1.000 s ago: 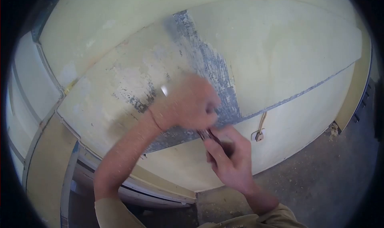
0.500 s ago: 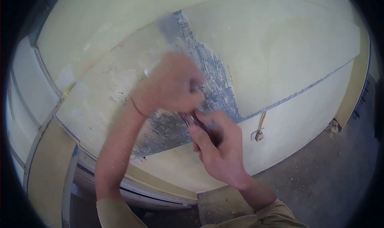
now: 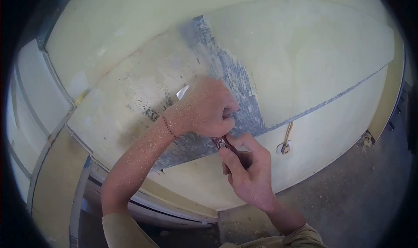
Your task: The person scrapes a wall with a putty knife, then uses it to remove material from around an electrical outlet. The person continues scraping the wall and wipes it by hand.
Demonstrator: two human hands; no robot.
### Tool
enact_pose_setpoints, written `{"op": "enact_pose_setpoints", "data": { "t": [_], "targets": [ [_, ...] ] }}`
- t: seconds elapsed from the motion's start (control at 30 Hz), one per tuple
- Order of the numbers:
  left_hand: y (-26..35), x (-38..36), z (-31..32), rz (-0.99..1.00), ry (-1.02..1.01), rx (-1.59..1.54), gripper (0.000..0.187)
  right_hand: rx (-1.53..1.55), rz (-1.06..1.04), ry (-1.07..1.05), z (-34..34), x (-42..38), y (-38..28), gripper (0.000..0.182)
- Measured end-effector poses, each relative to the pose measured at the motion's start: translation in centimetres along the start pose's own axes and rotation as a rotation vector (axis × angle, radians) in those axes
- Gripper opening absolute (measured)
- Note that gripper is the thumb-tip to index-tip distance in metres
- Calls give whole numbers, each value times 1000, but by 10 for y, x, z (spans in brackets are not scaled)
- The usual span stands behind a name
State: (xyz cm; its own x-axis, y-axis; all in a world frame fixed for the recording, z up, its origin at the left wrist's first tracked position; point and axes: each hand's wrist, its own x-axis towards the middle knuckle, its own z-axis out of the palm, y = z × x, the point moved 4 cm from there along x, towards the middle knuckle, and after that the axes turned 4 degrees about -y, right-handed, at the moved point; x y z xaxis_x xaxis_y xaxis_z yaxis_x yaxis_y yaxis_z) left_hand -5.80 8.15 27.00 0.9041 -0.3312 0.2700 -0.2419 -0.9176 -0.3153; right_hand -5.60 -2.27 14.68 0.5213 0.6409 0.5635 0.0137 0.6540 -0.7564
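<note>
My right hand [image 3: 251,172] is wrapped round the dark reddish-brown handle of what looks like a scraper [image 3: 221,142]. Farther up, my left hand [image 3: 209,108] is a closed fist over the same tool, hiding most of its front part. A bright flat corner [image 3: 181,92] sticks out past the fist, apparently the tool's blade. Both hands are over a pale board [image 3: 305,61], near its lower edge. Beneath them runs a stripped, dark grey streaky band [image 3: 237,80], with patchy paint to its left. Light shavings dot my left forearm.
Below the board, a power socket with a plug and cord [image 3: 285,149] sits on the pale wall. Debris [image 3: 367,139] lies by the wall's base on the grey floor [image 3: 339,196]. A raised frame edge [image 3: 61,130] borders the left side.
Both hands have moved down and slightly right across the board, with the tool between them. More of the bright corner shows beside my left hand. The view has shifted a little.
</note>
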Motion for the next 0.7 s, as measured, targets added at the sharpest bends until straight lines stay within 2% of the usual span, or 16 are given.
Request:
{"op": "enact_pose_setpoints", "data": {
  "t": [0.07, 0.17, 0.23, 0.37, 0.43, 0.47, 0.53, 0.63, 0.7],
  "targets": [
    [1, 4, -6, 40, 11, -17, 26, 30, 39, 36, 3, 1, -7, 9],
    [-8, 0, -3, -92, -104, -241, 24, -40, 123, 10, 4, -3, -12, 8],
    [0, 3, 4, 60, 90, 1, 23, 24, 68, 57, -9, 1, 6, 7],
    [-2, 6, -9, -10, 53, 34, 23, -2, -33, 46, -2, 10, -2, 7],
    [-16, 6, -29, -162, -43, 40, 20, -55, 34, -8, 6, 22, -12, 6],
    [-15, 6, -23, -168, -36, 41, 20, -59, 34, -16, 3, 20, -12, 6],
    [-2, 4, -1, -22, 71, -39, 19, -1, 56, 29, -4, 2, -4, 10],
    [2, 3, 10, -46, -7, -17, 18, -8, 7, 52, -6, -5, 7, 10],
    [-10, 7, -19, -56, 21, 19, 20, -73, -43, 28, 0, 18, -4, 11]
  ]
}}
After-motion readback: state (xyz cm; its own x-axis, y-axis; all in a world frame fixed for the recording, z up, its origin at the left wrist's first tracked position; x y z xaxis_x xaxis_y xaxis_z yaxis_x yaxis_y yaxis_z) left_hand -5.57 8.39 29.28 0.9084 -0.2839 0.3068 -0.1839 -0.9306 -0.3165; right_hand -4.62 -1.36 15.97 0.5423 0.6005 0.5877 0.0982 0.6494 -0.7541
